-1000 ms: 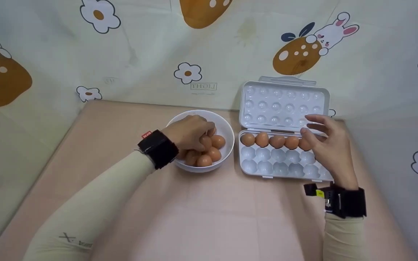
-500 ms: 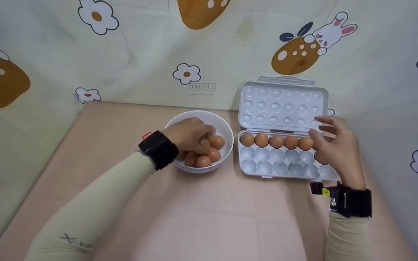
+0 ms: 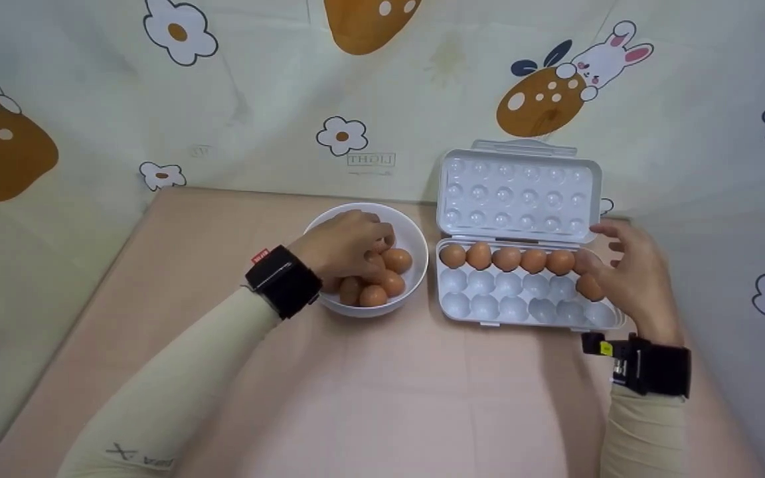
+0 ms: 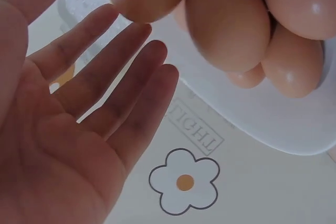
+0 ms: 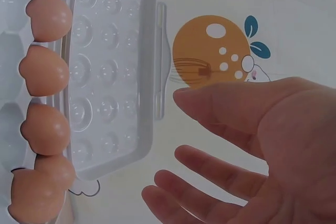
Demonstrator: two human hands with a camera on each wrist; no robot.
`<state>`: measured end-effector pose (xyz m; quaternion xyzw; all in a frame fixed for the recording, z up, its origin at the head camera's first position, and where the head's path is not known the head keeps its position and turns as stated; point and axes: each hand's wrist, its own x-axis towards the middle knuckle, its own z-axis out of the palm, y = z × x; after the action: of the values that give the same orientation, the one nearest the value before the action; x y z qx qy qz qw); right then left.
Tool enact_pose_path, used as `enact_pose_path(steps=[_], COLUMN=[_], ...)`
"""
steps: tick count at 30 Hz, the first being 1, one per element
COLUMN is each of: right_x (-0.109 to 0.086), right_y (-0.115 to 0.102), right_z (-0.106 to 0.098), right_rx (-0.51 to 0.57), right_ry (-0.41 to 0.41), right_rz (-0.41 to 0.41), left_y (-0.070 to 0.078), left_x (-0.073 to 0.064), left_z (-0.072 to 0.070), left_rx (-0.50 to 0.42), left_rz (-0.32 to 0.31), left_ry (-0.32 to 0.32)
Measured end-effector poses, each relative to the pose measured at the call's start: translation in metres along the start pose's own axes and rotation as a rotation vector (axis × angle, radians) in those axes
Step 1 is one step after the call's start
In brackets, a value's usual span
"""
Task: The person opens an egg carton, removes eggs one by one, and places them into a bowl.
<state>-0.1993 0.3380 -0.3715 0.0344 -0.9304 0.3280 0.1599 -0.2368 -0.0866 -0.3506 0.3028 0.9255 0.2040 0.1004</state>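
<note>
Right hand shifted rightward, egg lying sideways

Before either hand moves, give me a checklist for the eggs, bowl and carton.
1. Lid open: ok, swung back.
2. Eggs available in the bowl: ok, several visible.
3. Front-row cups free: ok, all six bare.
4. Egg at the middle row's right end fully seated: cannot tell; the right hand partly covers it.
5. Right fingers free: ok, nothing between them.
6. Left fingers curled round an egg: not ok; they lie straight, with one at their tips.
</note>
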Motion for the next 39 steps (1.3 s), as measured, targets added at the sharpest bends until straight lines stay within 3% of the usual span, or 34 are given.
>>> enact_pose_path(steps=[4, 8, 13, 16, 23, 30, 39], right_x=[0.000, 0.000, 0.003, 0.003, 0.003, 0.003, 0.006], right_y=[0.006, 0.012, 0.023, 0.028, 0.036, 0.039, 0.049], right_z=[0.001, 0.002, 0.007, 0.010, 0.015, 0.017, 0.023], right_rx=[0.006, -0.004, -0.076, -0.123, -0.144, -0.115, -0.177], right_ry=[-0.035, -0.123, -0.223, -0.225, -0.244, -0.310, -0.393], right_rz=[-0.021, 0.055, 0.129, 0.080, 0.040, 0.085, 0.182], left_y=[0.008, 0.020, 0.033, 0.041, 0.054, 0.061, 0.065], left_x=[-0.004, -0.008, -0.012, -0.013, -0.008, -0.002, 0.002], left_z=[0.001, 0.007, 0.026, 0.038, 0.063, 0.081, 0.091], left_rx=[0.044, 0.065, 0.043, 0.032, -0.007, -0.042, -0.028], left_rz=[0.067, 0.116, 0.174, 0.202, 0.246, 0.242, 0.259], left_ry=[0.079, 0.177, 0.311, 0.363, 0.410, 0.397, 0.405])
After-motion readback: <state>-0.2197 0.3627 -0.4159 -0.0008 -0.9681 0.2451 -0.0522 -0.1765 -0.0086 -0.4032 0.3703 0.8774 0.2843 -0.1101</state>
